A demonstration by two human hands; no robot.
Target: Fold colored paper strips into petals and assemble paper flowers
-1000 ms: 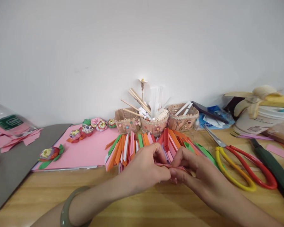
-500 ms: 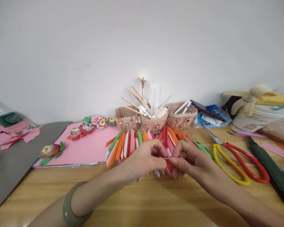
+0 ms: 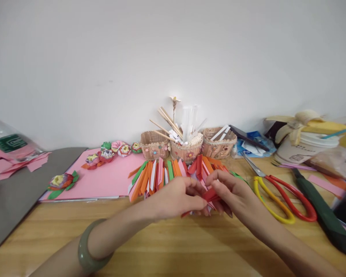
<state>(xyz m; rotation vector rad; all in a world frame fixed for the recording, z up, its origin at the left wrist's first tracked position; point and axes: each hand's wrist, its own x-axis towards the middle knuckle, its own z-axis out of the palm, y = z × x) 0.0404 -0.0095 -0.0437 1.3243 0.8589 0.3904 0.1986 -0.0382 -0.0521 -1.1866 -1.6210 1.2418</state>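
Note:
A small red strip of folded paper [image 3: 212, 195] is held between my two hands at the middle of the view. My left hand [image 3: 180, 198], with a ring on one finger, closes its thumb and fingers on the strip's near left part. From the other side, my right hand [image 3: 230, 190] pinches its upper right end. Behind and beneath the hands spreads a row of folded paper pieces [image 3: 144, 184] in orange, red, pink, white and green. My fingers hide part of the red strip and of the row.
Three decorated baskets [image 3: 187, 152] stand by the wall, the middle one with sticks. Scissors [image 3: 291, 200] and a dark green cutter-like tool [image 3: 324, 215] lie right, near a lidded cup [image 3: 308, 148]. Paper flowers [image 3: 62, 184] rest on pink sheets [image 3: 103, 182] at left.
The red paper has been turned and now shows as a longer strip. My right fingers have shifted up and spread a little. The view has turned slightly to the right.

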